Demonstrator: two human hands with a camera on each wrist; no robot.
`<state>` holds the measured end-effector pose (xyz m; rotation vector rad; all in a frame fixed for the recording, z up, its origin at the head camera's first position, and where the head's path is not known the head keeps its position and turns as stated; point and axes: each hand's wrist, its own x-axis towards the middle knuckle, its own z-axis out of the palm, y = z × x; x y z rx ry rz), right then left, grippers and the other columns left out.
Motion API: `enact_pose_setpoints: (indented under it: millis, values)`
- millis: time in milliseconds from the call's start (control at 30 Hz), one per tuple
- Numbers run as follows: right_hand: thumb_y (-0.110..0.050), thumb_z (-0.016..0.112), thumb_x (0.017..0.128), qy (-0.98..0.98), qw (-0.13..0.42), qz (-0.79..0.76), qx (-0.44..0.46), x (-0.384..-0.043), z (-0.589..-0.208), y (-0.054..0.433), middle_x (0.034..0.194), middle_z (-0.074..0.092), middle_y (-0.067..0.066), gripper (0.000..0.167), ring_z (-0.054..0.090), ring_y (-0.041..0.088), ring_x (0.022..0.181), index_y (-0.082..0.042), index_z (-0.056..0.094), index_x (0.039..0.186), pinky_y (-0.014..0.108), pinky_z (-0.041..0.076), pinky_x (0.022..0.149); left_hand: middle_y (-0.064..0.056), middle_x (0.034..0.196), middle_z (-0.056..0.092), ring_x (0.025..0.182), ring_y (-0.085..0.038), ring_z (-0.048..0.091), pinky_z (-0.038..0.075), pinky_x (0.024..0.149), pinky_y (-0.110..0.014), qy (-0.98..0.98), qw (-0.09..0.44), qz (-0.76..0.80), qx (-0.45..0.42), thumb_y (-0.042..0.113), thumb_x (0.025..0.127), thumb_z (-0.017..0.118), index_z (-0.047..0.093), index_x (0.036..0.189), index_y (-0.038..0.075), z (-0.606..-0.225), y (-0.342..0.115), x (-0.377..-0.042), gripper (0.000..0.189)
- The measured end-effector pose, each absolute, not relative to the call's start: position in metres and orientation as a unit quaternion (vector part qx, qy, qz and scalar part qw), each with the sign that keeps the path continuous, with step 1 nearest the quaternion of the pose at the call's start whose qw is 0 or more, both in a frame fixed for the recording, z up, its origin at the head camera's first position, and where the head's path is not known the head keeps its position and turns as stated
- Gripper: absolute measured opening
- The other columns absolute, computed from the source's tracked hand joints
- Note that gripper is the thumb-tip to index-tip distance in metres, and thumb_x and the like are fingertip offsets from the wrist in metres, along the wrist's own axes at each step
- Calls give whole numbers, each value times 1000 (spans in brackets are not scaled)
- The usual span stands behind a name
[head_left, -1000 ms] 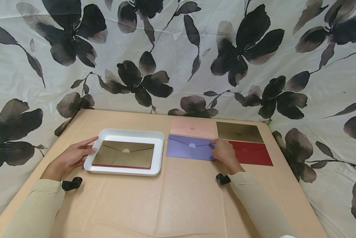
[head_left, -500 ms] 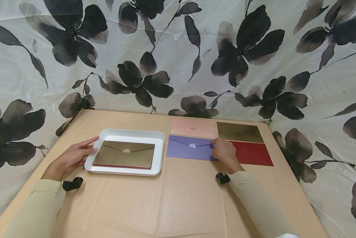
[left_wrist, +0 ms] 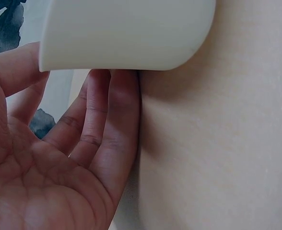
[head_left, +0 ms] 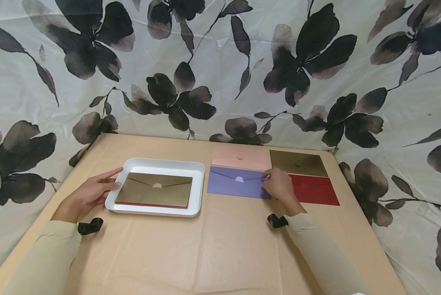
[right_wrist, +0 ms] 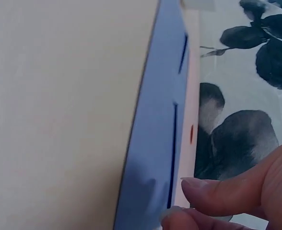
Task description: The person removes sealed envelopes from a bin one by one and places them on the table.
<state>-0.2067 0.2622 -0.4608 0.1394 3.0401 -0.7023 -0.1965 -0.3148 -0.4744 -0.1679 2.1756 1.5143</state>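
1. Here's the violet envelope (head_left: pixel 238 188), lying on the table (head_left: pixel 235 246) in the near row of the right-hand group: pink envelope (head_left: pixel 239 157) just behind it, red envelope (head_left: pixel 315 190) off its right end, white tray (head_left: pixel 201 184) near its left.

2. The right hand (head_left: pixel 279 185) is at that right end, thumb (right_wrist: pixel 222 195) and a finger curled in close together; whether they pinch the paper or only touch it, I can't tell.

3. Danger spot, I'd say: thin paper lying low gives little edge, so a shallow hold could slip, and a hard squeeze near the corner could crease it.

4. Neighbours matter too: the red envelope's left end is hidden by the hand, and a low sweep might drag it along.

5. Pose check: the right forearm comes in diagonally from the near right, back of the hand up, fingers aimed leftward.

6. Over at the tray's left end, the left hand (head_left: pixel 87 192) touches it with fairly straight fingers, not wrapped round; the lower fingers sit close together beneath the rim, tips out of sight. Too much lift there could tip the tray and slide the gold envelope (head_left: pixel 152 194) inside.

7. Farther out, a dark gold envelope (head_left: pixel 298 163) lies behind the red one, with flowered cloth (head_left: pixel 220 53) beyond.
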Motion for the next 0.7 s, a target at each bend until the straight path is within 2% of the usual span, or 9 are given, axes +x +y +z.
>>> enact_pose_setpoints:
  millis: [100, 233, 333, 467, 700]
  values:
    - [-8, 70, 82, 968, 6, -246, 35, -207, -459, 259, 94, 75, 15, 27, 65, 24, 71, -8, 81, 107, 27, 45, 54, -28, 172, 15, 117, -4, 59, 62, 94, -34, 795, 238, 555, -61, 31, 106, 61, 14, 168, 27, -474, -315, -196, 77]
    - [-5, 73, 81, 951, 20, -308, 33, -207, -457, 253, 93, 74, 17, 28, 63, 16, 54, -5, 81, 107, 25, 46, 52, -27, 171, 18, 121, -8, 58, 61, 97, -37, 794, 236, 557, -62, 31, 106, 61, 15, 168, 27, -475, -315, -195, 77]
    - [-2, 72, 81, 937, 36, -346, 41, -207, -454, 247, 91, 73, 16, 29, 58, 14, 49, -4, 80, 109, 25, 45, 48, -26, 172, 17, 136, -25, 53, 60, 99, -38, 795, 237, 555, -65, 32, 107, 60, 14, 168, 27, -475, -314, -194, 77]
    - [-1, 71, 82, 930, 44, -364, 39, -207, -452, 239, 83, 69, 11, 29, 55, 14, 48, -5, 80, 109, 25, 43, 48, -26, 173, 12, 151, -42, 34, 60, 99, -37, 797, 239, 552, -64, 32, 107, 59, 13, 168, 28, -472, -313, -194, 76]
    - [-2, 72, 84, 914, 59, -402, 23, -205, -447, 224, 74, 68, 9, 27, 63, 18, 51, -2, 79, 110, 26, 50, 52, -27, 172, 10, 150, -41, 35, 61, 95, -34, 801, 235, 546, -63, 32, 107, 59, 14, 168, 28, -472, -313, -195, 76]
